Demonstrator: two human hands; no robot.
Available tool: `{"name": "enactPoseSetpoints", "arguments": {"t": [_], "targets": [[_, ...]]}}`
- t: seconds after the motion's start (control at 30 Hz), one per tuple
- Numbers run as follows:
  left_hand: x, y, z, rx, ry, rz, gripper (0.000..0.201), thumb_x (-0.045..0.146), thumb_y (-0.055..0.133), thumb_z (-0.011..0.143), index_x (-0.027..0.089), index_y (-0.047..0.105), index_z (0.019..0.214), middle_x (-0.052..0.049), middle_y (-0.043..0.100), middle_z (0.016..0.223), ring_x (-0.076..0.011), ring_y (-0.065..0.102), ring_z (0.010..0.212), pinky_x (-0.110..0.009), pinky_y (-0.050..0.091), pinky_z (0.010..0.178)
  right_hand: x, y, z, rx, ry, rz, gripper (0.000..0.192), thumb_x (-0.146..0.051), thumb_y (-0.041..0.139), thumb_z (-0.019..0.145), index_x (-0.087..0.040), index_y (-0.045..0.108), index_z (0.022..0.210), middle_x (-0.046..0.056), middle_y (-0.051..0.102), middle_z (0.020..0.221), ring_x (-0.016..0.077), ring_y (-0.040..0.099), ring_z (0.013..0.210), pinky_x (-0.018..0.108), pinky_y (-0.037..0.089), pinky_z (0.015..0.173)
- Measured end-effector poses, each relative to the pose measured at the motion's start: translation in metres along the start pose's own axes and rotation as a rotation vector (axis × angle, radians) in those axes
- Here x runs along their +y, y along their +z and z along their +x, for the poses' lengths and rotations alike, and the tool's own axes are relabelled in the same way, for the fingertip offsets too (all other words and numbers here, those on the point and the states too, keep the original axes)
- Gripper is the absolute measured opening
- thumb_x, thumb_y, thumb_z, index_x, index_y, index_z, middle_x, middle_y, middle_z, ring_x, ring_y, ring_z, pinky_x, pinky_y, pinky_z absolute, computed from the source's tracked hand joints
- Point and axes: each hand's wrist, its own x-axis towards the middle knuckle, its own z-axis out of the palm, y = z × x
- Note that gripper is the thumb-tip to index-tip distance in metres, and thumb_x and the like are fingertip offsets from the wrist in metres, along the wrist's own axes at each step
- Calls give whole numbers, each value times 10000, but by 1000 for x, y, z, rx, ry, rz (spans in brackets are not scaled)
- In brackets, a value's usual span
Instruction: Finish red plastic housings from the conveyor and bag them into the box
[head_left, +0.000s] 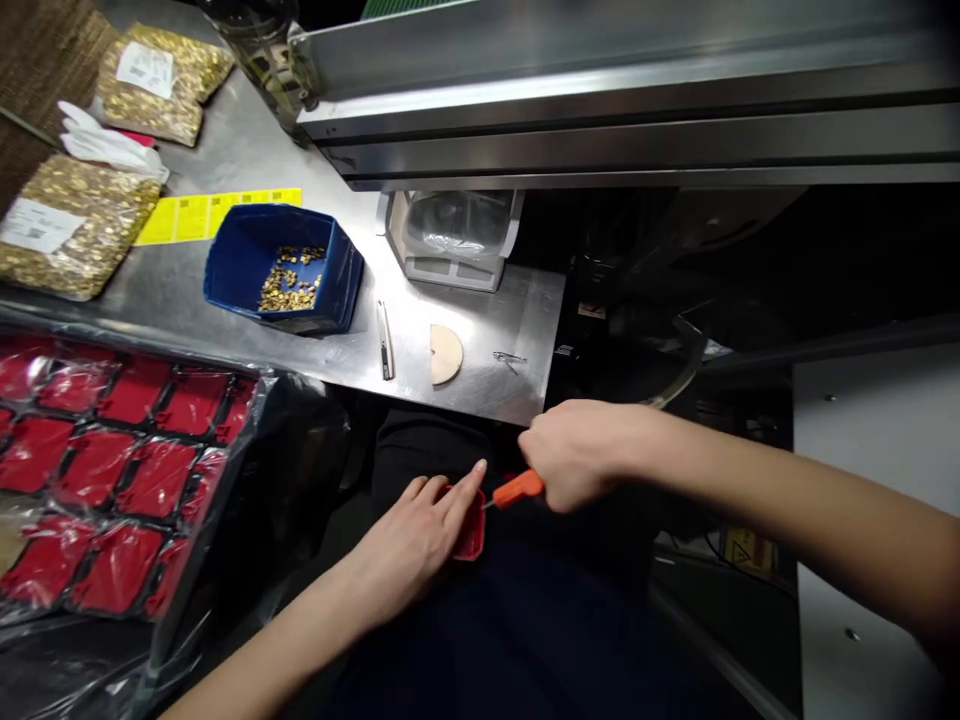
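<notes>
The left hand [416, 535] lies palm down on a small red plastic tray-shaped part [470, 535] held on the lap, fingers stretched out flat and close together over its top; only the part's right edge and lower corner show past the fingertips. At three o'clock from it, the right hand [581, 455] is curled into a closed fist around a tool with an orange plastic handle [519, 488], whose thin metal tip points toward nine o'clock and meets the red part's upper right edge (the exact point of contact is too small to make out).

At twelve o'clock from the hands runs a brushed steel worktable [480, 390]. On it lie a slim metal utility knife [385, 342], a pale half-round wooden disc [445, 353] and a small metal clip [510, 358]. Toward eleven o'clock stands a blue plastic bin [247, 255] with a scatter of small brass-coloured pieces [289, 285] inside. Farther out at ten o'clock are clear bags of the same brass pieces [71, 225], a strip of yellow labels [217, 212] and a white glove [109, 145]. At nine o'clock, plastic-wrapped sheets of red parts [112, 470] lie in rows.
</notes>
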Motion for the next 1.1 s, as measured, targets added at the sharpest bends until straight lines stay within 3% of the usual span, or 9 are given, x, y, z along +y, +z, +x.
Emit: {"name": "enactPoseSetpoints", "arguments": {"t": [0.1, 0.2, 0.27, 0.33, 0.4, 0.47, 0.7, 0.9, 1.1], "targets": [[-12, 0, -4, 60, -82, -418, 1122, 153, 748, 726, 336, 133, 1646, -125, 565, 1478, -380, 566, 1281, -529, 426, 1120, -9, 0, -1, 38, -2, 7, 155, -268, 651, 695, -156, 740, 756, 76, 673, 641, 186, 581, 501, 290, 369, 499], [-22, 10, -15, 191, -242, -1134, 856, 394, 736, 820, 341, 323, 1568, -128, 610, 1435, -382, 622, 1250, -510, 494, 1068, -1, 19, -16, 27, -68, 96, 59, -245, 654, 693, -197, 687, 694, 25, 620, 568, 162, 536, 461, 297, 357, 502], [-23, 21, -18, 248, -327, -1588, 730, 526, 629, 890, 311, 352, 1530, -169, 640, 1397, -407, 674, 1177, -519, 570, 937, 13, 38, -23, 170, -84, 79, 45, -223, 653, 727, -209, 674, 764, 23, 657, 662, 182, 599, 587, 320, 421, 618], [-19, 32, -17, 303, -398, -1827, 697, 528, 612, 908, 308, 347, 1514, -190, 651, 1387, -421, 697, 1141, -507, 608, 839, 36, 56, -24, 422, -50, -35, 137, -202, 646, 780, -207, 671, 915, 65, 706, 912, 238, 650, 868, 369, 435, 821], [-15, 38, -12, 361, -432, -1875, 703, 469, 676, 885, 314, 367, 1497, -187, 649, 1397, -422, 692, 1158, -487, 621, 818, 68, 69, -16, 637, 48, -189, 278, -157, 615, 832, -212, 648, 1103, 114, 662, 1160, 288, 588, 1088, 410, 380, 926], [-13, 39, -6, 391, -439, -1883, 721, 444, 711, 866, 313, 377, 1491, -184, 653, 1396, -415, 696, 1157, -487, 623, 841, 106, 76, 0, 718, 186, -313, 393, -107, 544, 892, -237, 597, 1259, 137, 604, 1261, 292, 555, 1103, 400, 364, 892], [-10, 27, 2, 402, -474, -1832, 730, 456, 711, 867, 301, 375, 1496, -186, 679, 1360, -413, 702, 1151, -464, 628, 839, 217, 65, 84, 626, 405, -315, 448, -124, 321, 1022, -234, 510, 1413, 187, 518, 1414, 267, 612, 982, 320, 400, 680], [-7, 31, 1, 434, -474, -1828, 716, 465, 687, 884, 294, 365, 1500, -196, 652, 1398, -420, 698, 1155, -479, 624, 850, 242, 71, 117, 655, 435, -231, 522, -98, 270, 1018, -181, 408, 1515, 214, 510, 1410, 273, 638, 1002, 331, 466, 725], [-4, 21, 12, 402, -415, -1922, 755, 438, 634, 939, 290, 267, 1581, -191, 636, 1423, -392, 691, 1185, -481, 605, 916, 234, 81, 97, 734, 434, -103, 647, -63, 415, 947, -222, 329, 1569, 169, 527, 1360, 265, 636, 1054, 309, 482, 729]]}}
